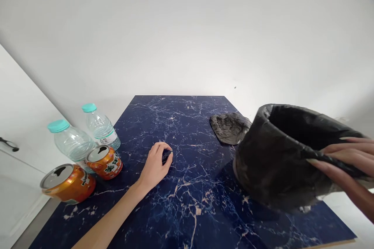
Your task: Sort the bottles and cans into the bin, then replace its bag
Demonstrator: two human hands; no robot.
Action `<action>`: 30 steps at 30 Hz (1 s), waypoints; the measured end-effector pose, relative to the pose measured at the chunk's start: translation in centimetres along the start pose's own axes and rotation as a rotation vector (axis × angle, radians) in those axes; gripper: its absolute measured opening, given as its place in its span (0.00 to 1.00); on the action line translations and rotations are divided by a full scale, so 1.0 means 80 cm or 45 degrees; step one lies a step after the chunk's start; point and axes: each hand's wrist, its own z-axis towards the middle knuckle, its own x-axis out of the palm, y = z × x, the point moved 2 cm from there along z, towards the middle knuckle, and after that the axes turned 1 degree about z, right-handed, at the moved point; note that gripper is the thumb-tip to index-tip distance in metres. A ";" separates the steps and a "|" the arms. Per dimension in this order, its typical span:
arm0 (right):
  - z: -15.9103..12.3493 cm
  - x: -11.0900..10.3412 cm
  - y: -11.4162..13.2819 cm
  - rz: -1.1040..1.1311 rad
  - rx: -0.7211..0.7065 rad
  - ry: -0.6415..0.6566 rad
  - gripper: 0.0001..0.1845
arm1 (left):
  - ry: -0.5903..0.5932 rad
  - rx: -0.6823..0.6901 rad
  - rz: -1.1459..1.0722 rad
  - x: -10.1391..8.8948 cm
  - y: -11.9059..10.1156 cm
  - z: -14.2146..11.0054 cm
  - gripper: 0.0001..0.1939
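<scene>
My left hand [156, 163] rests on the blue marbled table, its fingers curled and the thumb meeting the index fingertip in a loose ring. Only dark surface shows through that ring, and the other fingertips are hidden. At the right, my right hand [350, 159] grips the near rim of a trash bin [271, 167] lined with a black plastic bag, thumb outside and fingers over the inside. The bin leans, its mouth facing up and toward the right. Its inside looks dark, and I cannot see the bottom. A bit of pale bin shows below the liner.
Two clear bottles with teal caps, one nearer [71, 142] and one farther [102, 128], stand at the table's left. Two opened orange cans [78, 186] [112, 165] stand before them. A crumpled black plastic bag [229, 128] lies behind the bin. A white wall [181, 35] rises behind the table [175, 120].
</scene>
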 end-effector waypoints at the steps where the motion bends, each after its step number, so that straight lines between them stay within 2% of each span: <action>1: 0.001 0.004 0.020 -0.058 0.058 0.128 0.06 | -0.003 -0.010 -0.010 -0.001 -0.001 0.000 0.07; 6: 0.021 0.035 0.123 0.228 -0.305 0.339 0.07 | -0.027 -0.089 -0.084 -0.004 -0.004 0.002 0.07; 9: 0.047 0.065 0.162 0.368 -0.434 0.372 0.05 | -0.053 -0.202 -0.142 -0.010 0.001 0.003 0.11; 11: 0.066 0.087 0.176 0.407 -0.441 0.386 0.06 | -0.070 -0.302 -0.180 -0.015 0.006 0.002 0.15; 16: 0.108 0.146 0.181 0.470 -0.426 0.340 0.06 | -0.116 -0.499 -0.255 -0.022 0.018 0.003 0.20; 21: 0.136 0.191 0.173 0.409 -0.436 0.326 0.12 | -0.130 -0.597 -0.306 -0.020 0.020 0.007 0.21; 24: 0.145 0.198 0.168 0.431 -0.421 0.374 0.14 | -0.128 -0.626 -0.328 -0.019 0.020 0.008 0.22; 27: 0.156 0.192 0.166 0.485 -0.342 0.439 0.21 | -0.130 -0.644 -0.351 -0.018 0.020 0.007 0.21; 30: 0.169 0.175 0.172 0.491 -0.258 0.337 0.26 | -0.130 -0.648 -0.371 -0.018 0.019 0.006 0.21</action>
